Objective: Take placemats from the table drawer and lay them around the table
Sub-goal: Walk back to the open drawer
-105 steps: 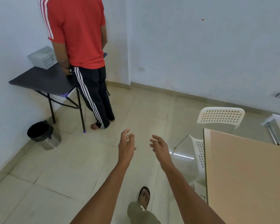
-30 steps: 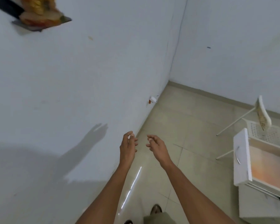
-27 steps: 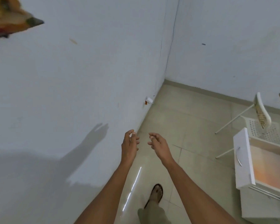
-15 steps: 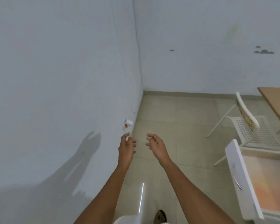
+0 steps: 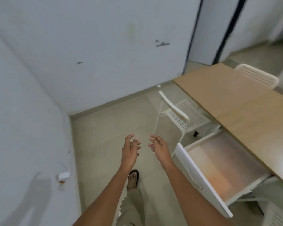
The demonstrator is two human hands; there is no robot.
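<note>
Between wall [image 5: 31,111] and open drawer [image 5: 201,181]: left hand [image 5: 129,151], right hand [image 5: 160,148] loosely spread, empty; chair [image 5: 181,118] beyond.

Dim, flat, bluish light fills the frame, motion blur smears the doorway [image 5: 219,30] at upper right, wide-angle bending curves the left wall [image 5: 23,111], which carries a soft shadow low down, and a pale glare washes the drawer [image 5: 222,162].

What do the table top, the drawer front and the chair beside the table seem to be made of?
Table top: probably wood laminate or veneer; flat matte light brown, grain too blurred to confirm.
Drawer front: looks like painted or laminated white board, smooth, with a thin curved metal-looking handle.
Chair: likely moulded white plastic, with rows of small holes in seat and back; thin legs, perhaps metal.
</note>
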